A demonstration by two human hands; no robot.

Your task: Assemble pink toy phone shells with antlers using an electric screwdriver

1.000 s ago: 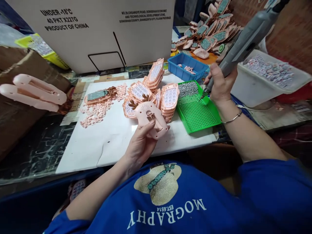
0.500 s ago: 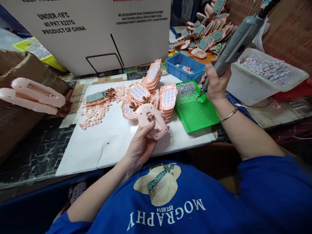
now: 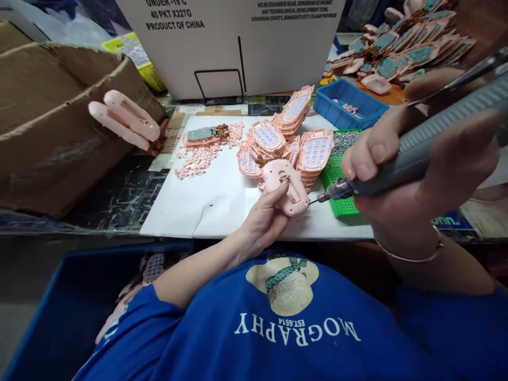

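My left hand grips a pink plastic toy phone casing, back side up, thumb pressed by its open battery slot. Brown antlers at its far end overlap the stack behind. In my right hand is a grey electric screwdriver, held level and pointing left. Its bit tip meets the casing's near right corner. Partly behind the screwdriver lies a green perforated tray with small silver screws at its far end. Stacked pink casing halves with keypads stand just beyond the held casing.
Small pink pieces lie loose on the white board, beside a casing half with a green circuit board. A blue tray sits behind. More casings are heaped back right. A cardboard box stands left.
My right hand has brought the screwdriver from above the green tray down to the casing's corner, turning it level. My left hand still holds the casing. The view has shifted left.
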